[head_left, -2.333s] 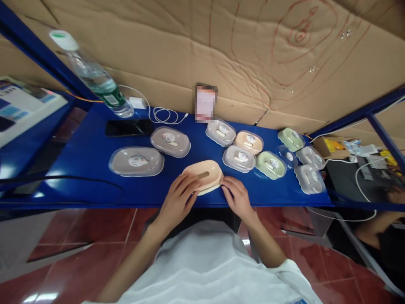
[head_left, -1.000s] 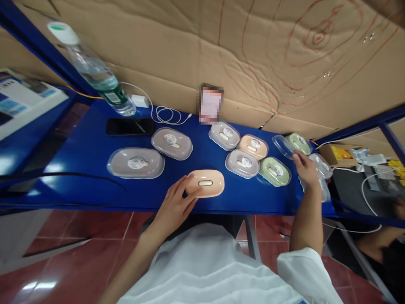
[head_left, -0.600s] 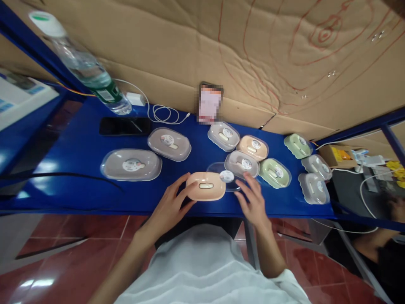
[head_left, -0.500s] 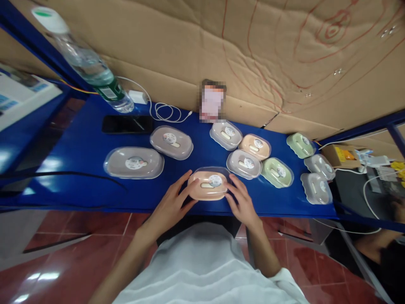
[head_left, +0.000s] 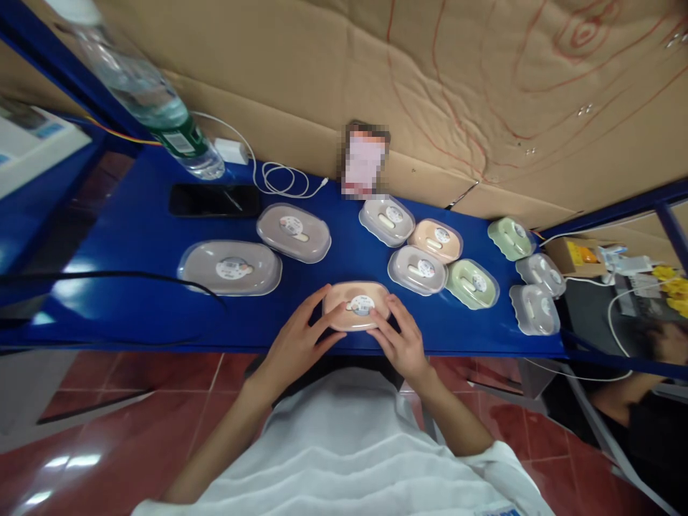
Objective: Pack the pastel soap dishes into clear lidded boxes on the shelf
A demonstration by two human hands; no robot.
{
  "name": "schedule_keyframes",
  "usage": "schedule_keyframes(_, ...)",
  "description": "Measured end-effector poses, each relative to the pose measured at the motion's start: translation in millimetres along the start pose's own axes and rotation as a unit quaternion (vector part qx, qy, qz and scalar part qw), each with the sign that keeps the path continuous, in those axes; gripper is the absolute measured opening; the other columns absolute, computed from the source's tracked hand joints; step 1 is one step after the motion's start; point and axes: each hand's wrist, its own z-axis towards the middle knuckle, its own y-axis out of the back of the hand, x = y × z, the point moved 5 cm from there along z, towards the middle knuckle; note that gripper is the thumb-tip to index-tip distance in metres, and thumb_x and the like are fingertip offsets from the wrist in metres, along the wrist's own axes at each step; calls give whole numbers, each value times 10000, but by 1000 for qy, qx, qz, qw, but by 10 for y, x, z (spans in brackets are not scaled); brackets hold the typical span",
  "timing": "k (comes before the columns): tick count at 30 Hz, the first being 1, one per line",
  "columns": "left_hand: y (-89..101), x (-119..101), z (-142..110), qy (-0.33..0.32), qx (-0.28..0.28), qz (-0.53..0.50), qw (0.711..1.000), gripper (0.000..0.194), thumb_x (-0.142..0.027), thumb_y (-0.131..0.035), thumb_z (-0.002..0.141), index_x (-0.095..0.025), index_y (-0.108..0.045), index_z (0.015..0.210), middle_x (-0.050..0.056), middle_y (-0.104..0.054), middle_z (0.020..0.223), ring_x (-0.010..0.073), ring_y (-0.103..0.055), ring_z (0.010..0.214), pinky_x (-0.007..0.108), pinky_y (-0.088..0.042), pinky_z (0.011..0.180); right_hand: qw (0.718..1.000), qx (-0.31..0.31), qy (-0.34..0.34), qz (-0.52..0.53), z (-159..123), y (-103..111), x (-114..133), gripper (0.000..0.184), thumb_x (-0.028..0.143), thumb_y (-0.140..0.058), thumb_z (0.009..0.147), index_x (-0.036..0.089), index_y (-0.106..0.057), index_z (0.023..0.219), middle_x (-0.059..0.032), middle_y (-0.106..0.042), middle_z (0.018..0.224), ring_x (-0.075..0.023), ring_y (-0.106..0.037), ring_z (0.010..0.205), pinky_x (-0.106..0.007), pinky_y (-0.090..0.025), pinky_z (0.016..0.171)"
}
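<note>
A peach soap box (head_left: 357, 317) with a clear lid and a round printed label sits near the table's front edge. Around its left end my left hand (head_left: 305, 335) is closed, fingertips on the lid and side. My right hand (head_left: 402, 337) grips the opposite end, its fingers also pressing on the lid. The lid lies level over the base. Just beyond and to the right stand a grey soap box (head_left: 418, 271), a green one (head_left: 473, 284), another peach one (head_left: 436, 241) and a second grey one (head_left: 387, 220), all lidded.
Two larger grey boxes (head_left: 230, 267) (head_left: 294, 232) lie at left, below a black phone (head_left: 213, 200), a water bottle (head_left: 161, 115) and a coiled white cable (head_left: 284, 179). Several boxes (head_left: 534, 309) line the right end. Cardboard (head_left: 279, 79) backs the blue table (head_left: 155, 308). Another person's hand (head_left: 669, 344) is at far right.
The clear lid, earlier sitting offset above the peach base, now lies evenly over it. My fingers have moved inward over the lid. The view has shifted slightly.
</note>
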Motion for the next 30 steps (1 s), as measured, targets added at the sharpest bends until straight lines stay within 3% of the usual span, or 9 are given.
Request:
schedule_keyframes(5,-7,-30,27,-23,-4,26,999,651,-293,-655,1044,-325,-410,1646,192,-458,1668,348,-533,1508,526,-574,1142,999,-32,2,-15,-13,57,32,628,240,-756,990,350,-564,1578,-118,-637,1525,-339,-638,1411,-513,-603,1146)
schedule_keyframes(9,25,-9,27,-33,-16,41,999,617,-281,-640,1050,-296,-433,1632,209,-498,1629,346,-557,1486,515,-588,1124,998,27,45,-28,260,261,-42,492,368,-708,1029,325,-627,1513,-116,-708,1434,-323,-694,1321,-503,-616,1078)
schedule_keyframes(11,41,18,22,-29,-23,29,999,602,-289,-650,1046,-299,-454,1616,198,-502,1628,336,-562,1482,509,-584,1131,995,56,73,-25,634,381,-162,415,381,-619,1077,303,-645,1484,-105,-719,1429,-299,-708,1286,-487,-599,1074)
schedule_keyframes(14,40,50,17,-18,-23,10,1000,570,-318,-664,1041,-309,-496,1586,175,-489,1645,327,-558,1485,513,-566,1156,994,46,76,-68,1459,447,-428,353,375,-505,1125,266,-698,1400,-96,-684,1491,-306,-663,1336,-509,-536,1124)
schedule_keyframes(17,18,56,12,-11,-19,9,1000,567,-331,-651,1048,-316,-493,1592,160,-482,1657,323,-543,1500,513,-554,1171,986,76,83,-120,2262,273,-623,448,406,-430,1144,198,-621,1493,-141,-557,1626,-351,-605,1390,-561,-498,1126)
schedule_keyframes(20,4,54,2,0,-22,19,1000,577,-335,-645,1051,-321,-482,1604,150,-482,1663,316,-542,1503,499,-555,1171,974,115,85,-175,2702,73,-700,541,393,-438,1138,146,-477,1617,-198,-472,1679,-391,-539,1449,-597,-445,1149)
schedule_keyframes(26,-5,61,-2,10,-14,19,1000,575,-345,-658,1042,-347,-498,1594,117,-482,1674,310,-557,1490,492,-555,1172,958,147,95,-227,2741,22,-739,602,406,-474,1116,143,-419,1654,-202,-385,1730,-392,-497,1475,-583,-410,1171)
schedule_keyframes(28,3,61,2,7,-17,17,1000,571,-342,-666,1038,-340,-508,1587,126,-490,1666,315,-558,1489,497,-555,1171,961,124,109,-221,2730,125,-704,596,434,-468,1119,153,-435,1644,-195,-425,1710,-379,-507,1464,-561,-435,1155)
schedule_keyframes(30,7,58,6,2,-19,16,1000,577,-336,-671,1036,-336,-506,1589,134,-496,1660,319,-556,1491,503,-552,1173,965,89,128,-212,2640,299,-586,535,420,-454,1128,143,-525,1579,-202,-574,1591,-362,-579,1382,-530,-485,1098)
